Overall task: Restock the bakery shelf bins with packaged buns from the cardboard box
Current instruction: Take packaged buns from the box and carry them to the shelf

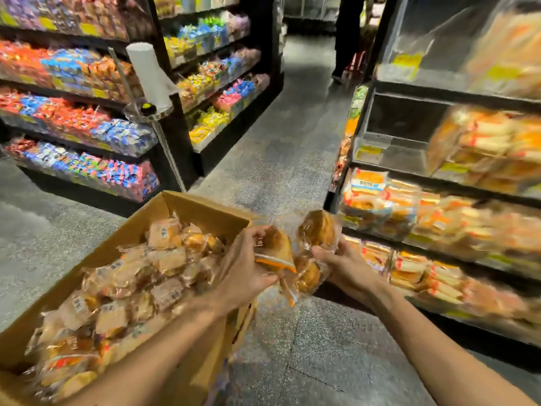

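An open cardboard box (202, 210) at the lower left is filled with several clear-wrapped buns (137, 276). Just past its right edge, my left hand (243, 271) grips a packaged bun with an orange stripe (276, 249). My right hand (345, 266) holds a bunch of packaged buns (317, 228), one standing up above the fingers and others hanging below. Both hands are close together over the floor. The bakery shelf (439, 183) with clear bins of packaged bread runs along the right side.
Candy shelves (76, 112) line the left, with a white roll on a metal stand (149, 71) at their corner. A grey speckled aisle floor (263, 148) runs ahead. A person's legs (347, 39) stand at the far end.
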A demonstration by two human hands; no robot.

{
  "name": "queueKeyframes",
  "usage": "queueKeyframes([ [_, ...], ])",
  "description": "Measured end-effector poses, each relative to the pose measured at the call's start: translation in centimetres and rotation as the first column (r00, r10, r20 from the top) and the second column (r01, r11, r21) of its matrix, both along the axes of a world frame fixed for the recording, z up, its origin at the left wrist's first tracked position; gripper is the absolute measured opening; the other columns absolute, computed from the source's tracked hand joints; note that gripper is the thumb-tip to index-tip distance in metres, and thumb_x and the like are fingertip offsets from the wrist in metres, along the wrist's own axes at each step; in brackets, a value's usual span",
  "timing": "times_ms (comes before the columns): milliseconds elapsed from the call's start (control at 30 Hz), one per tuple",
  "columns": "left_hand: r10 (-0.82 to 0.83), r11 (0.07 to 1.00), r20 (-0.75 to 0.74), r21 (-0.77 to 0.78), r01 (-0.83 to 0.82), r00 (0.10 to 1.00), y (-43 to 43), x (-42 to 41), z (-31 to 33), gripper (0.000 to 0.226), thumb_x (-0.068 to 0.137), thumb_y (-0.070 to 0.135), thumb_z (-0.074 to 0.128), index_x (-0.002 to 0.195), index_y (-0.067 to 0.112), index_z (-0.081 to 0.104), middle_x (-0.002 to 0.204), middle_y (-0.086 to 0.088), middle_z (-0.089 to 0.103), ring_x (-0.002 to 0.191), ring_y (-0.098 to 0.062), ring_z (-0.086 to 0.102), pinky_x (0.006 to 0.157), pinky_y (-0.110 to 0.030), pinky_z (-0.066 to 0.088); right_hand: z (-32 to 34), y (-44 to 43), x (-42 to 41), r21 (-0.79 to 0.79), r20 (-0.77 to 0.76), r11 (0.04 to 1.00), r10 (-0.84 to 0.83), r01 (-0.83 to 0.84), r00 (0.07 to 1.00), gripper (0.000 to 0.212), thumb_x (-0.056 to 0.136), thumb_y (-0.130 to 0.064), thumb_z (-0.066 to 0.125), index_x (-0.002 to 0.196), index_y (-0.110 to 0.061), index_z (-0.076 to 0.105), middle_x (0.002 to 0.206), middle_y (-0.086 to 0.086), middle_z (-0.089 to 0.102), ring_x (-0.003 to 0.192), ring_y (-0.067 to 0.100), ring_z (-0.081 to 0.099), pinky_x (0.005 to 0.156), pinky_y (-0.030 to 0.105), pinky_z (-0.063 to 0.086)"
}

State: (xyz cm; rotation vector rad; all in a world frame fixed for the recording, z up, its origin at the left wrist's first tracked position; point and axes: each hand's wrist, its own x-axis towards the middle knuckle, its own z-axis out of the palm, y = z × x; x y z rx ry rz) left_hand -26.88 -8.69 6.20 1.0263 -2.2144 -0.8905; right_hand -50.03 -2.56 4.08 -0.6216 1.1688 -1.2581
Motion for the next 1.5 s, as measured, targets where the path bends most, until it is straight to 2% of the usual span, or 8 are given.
queueKeyframes([
  [167,-0.199,0.973,-0.051,-0.125,0.192,0.979,5.8,-13.4,2.4,0.09,0.06,0.033,0.09,0.132,0.028,0.037,0.13,0.017,0.046,0.119,-0.002,0.048,0.102,-0.016,0.039,3.0,10.1,-12.2,-0.094,-0.026,0.981,-0.174,0.171,0.984,0.065,0.071,-0.01,0.084,0.128,-0.004,0.055,0.118,0.021,0.067,0.099,0.033,0.066,0.081,0.048,0.058],
  [300,-0.352,0.923,-0.035,-0.179,0.34,0.935,10.5,-23.3,4.5,0.084,0.06,0.048,0.089,0.125,0.01,0.052,0.141,0.006,0.041,0.127,0.006,0.036,0.101,0.002,0.02,5.1,17.6,-20.4,-0.143,-0.035,0.944,-0.304,0.296,0.952,0.065,0.075,-0.009,0.08,0.133,-0.003,0.051,0.126,0.022,0.065,0.114,0.04,0.064,0.089,0.054,0.055],
  [467,-0.548,0.82,-0.087,-0.253,0.513,0.832,15.8,-36.0,7.0,0.064,0.066,0.052,0.075,0.126,0.033,0.062,0.146,0.043,0.017,0.143,-0.008,0.028,0.112,-0.025,0.031,6.7,26.6,-29.9,-0.202,-0.004,0.827,-0.537,0.525,0.844,0.051,0.088,-0.004,0.07,0.135,-0.002,0.049,0.127,0.022,0.065,0.117,0.039,0.062,0.097,0.061,0.049],
  [667,-0.679,0.721,0.025,-0.168,0.672,0.734,19.0,-48.3,7.5,0.068,0.089,0.02,0.067,0.135,0.059,0.037,0.134,0.018,0.03,0.126,-0.001,0.032,0.112,-0.018,0.026,7.2,32.9,-38.6,-0.213,0.039,0.685,-0.707,0.697,0.706,0.058,0.083,-0.009,0.073,0.136,-0.011,0.049,0.125,0.016,0.068,0.115,0.035,0.065,0.094,0.056,0.052],
  [867,-0.798,0.596,-0.082,0.042,0.802,0.597,19.2,-60.2,7.1,0.081,0.072,0.041,0.085,0.13,0.059,0.031,0.131,0.033,0.033,0.119,0.018,0.039,0.094,-0.007,0.035,6.6,34.7,-49.0,-0.262,-0.055,0.646,-0.752,0.717,0.657,0.1,0.053,-0.034,0.097,0.138,-0.016,0.048,0.127,0.017,0.065,0.116,0.039,0.063,0.097,0.068,0.045],
  [1200,-0.662,0.701,-0.275,0.101,0.706,0.697,14.6,-79.1,6.0,0.075,0.072,0.08,0.06,0.115,0.025,0.035,0.103,-0.002,0.054,0.091,-0.016,0.06,0.086,-0.023,0.049,8.4,28.8,-66.5,-0.232,-0.094,0.67,-0.737,0.705,0.669,0.088,0.048,-0.027,0.097,0.124,-0.006,0.055,0.107,0.017,0.072,0.097,0.031,0.071,0.073,0.042,0.06],
  [1300,-0.68,0.673,-0.243,0.168,0.721,0.691,13.8,-82.1,6.6,0.055,0.084,0.046,0.074,0.116,0.031,0.03,0.121,0.004,0.052,0.112,-0.002,0.055,0.095,-0.023,0.049,8.1,27.6,-70.6,-0.223,-0.126,0.677,-0.733,0.701,0.668,0.063,0.068,-0.016,0.081,0.125,-0.006,0.055,0.111,0.016,0.072,0.105,0.033,0.069,0.077,0.041,0.059],
  [1500,-0.569,0.77,-0.285,0.144,0.622,0.771,11.3,-87.6,6.6,0.107,0.068,0.021,0.091,0.145,0.023,0.016,0.133,0.018,0.048,0.121,0.017,0.044,0.092,0.002,0.032,6.8,25.5,-79.3,-0.165,-0.24,0.768,-0.64,0.619,0.73,0.094,0.049,-0.048,0.096,0.128,-0.017,0.056,0.121,0.013,0.069,0.113,0.034,0.066,0.101,0.06,0.047],
])
